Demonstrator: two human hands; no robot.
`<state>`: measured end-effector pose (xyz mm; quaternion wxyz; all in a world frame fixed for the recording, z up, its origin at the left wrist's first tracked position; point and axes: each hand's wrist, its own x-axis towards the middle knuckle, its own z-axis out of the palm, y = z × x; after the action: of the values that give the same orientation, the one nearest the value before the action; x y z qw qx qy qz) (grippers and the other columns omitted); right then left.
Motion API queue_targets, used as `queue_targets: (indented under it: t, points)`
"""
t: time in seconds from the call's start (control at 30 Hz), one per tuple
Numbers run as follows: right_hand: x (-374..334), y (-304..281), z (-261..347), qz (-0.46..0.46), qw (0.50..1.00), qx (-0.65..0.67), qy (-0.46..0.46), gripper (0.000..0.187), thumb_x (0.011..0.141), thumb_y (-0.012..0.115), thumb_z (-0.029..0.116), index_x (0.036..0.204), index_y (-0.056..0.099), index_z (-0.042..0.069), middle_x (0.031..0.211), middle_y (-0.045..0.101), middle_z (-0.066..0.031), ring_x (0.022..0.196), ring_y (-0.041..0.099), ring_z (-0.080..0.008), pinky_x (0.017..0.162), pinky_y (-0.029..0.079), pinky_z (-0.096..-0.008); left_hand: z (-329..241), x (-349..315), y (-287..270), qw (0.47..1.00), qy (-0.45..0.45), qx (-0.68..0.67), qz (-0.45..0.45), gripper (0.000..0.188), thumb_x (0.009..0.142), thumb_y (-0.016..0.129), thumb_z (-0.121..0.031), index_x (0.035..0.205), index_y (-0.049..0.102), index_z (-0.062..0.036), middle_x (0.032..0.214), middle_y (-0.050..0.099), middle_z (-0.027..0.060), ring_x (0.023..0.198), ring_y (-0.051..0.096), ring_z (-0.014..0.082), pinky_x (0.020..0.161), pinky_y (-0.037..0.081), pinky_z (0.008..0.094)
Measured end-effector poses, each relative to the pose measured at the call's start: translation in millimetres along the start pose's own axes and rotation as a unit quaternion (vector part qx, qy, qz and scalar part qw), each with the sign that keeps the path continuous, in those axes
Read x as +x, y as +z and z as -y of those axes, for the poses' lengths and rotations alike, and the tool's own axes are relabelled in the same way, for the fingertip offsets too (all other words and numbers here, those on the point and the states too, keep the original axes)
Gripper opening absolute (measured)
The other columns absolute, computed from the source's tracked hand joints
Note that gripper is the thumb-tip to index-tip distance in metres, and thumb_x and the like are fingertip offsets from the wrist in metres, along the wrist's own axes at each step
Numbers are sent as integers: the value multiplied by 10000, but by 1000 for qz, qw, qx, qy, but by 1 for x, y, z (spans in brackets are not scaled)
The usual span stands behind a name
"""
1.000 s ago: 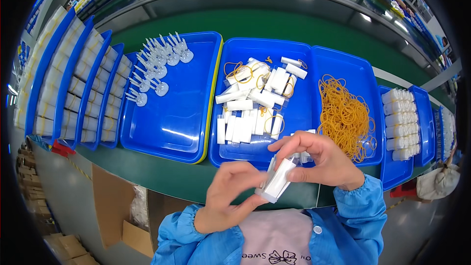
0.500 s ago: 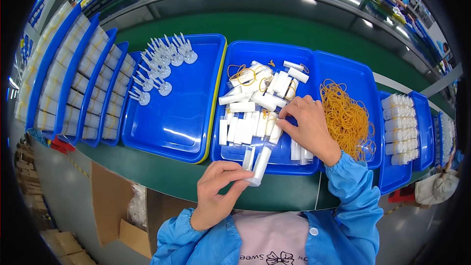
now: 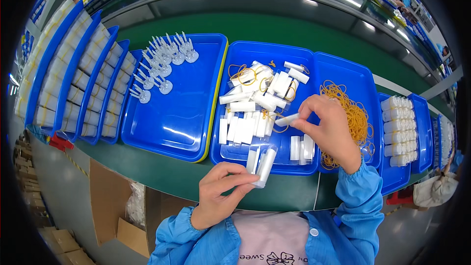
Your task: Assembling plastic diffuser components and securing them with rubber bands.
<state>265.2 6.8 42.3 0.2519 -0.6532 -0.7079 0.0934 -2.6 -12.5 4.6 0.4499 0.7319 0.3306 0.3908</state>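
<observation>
In my left hand [image 3: 223, 186], pinched between thumb and fingers at the front edge of the middle blue tray [image 3: 235, 154], are white rolls in clear plastic [image 3: 265, 165]. They tilt upward, side by side. Over that tray's right side, my right hand [image 3: 326, 125] pinches a single white roll [image 3: 287, 120] by one end. A thin yellow rubber band shows at the roll's far end; whether it is around the roll I cannot tell. Several white rolls [image 3: 239, 130] lie heaped in the tray, some with rubber bands among them.
To the right, a blue tray holds a pile of yellow rubber bands [image 3: 355, 118]. Clear, stemmed plastic pieces [image 3: 164, 87] stand in the left tray [image 3: 171, 122]. Stacked trays of white bundles [image 3: 88, 88] rise at far left; banded bundles [image 3: 400, 127] sit far right. An open carton [image 3: 110, 206] stands below.
My right hand has moved right and slightly back from the heap, now with a white roll lifted in its fingers. My left hand has shifted only slightly, still holding its rolls.
</observation>
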Motion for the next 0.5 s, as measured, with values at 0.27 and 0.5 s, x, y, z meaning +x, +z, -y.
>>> queue_targets:
  t: [0.27,0.5]
  points:
    - [1,2,-10,-30,934,349,70,132,812,689,86,820,560,59,849,599,-30,807,575,-144,751,441,-281,-4,-1,1,1000,16,3,-16,251,702,738,47,930,747,-58,890,635,80,751,596,152,656,481,244]
    - [1,0,2,78,853,505,102,188,960,562,191,1034,611,25,916,599,5,847,544,-68,761,450,-234,-13,6,3,989,134,54,7,297,675,735,17,952,747,-90,873,632,37,729,585,185,620,460,282]
